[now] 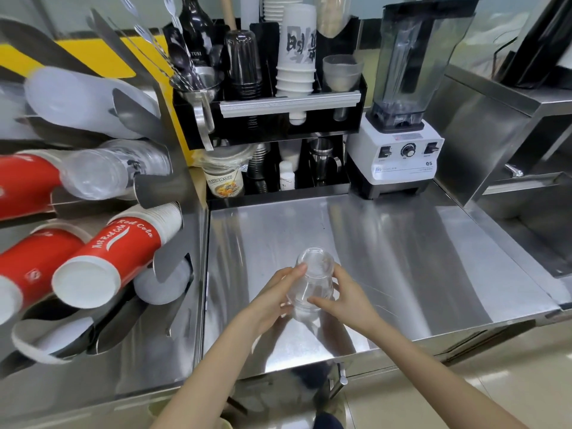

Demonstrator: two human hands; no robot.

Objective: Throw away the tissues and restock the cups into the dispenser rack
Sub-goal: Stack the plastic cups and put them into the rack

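A stack of clear plastic cups (314, 275) stands upside down on the steel counter (402, 258), near its front edge. My left hand (272, 298) grips the stack from the left, and my right hand (346, 297) grips it from the right. The steel dispenser rack (173, 193) stands at the left, its slots angled toward me. It holds red cola cups (120, 252), clear cups (105, 171) and frosted white cups (71, 97). No tissues are visible.
A black organiser (278, 119) with cup stacks, spoons and a bottle stands at the counter's back. A white-based blender (402, 119) stands right of it. A raised steel unit (510, 134) borders the right side. Tiled floor (464, 382) lies below the counter's front edge.
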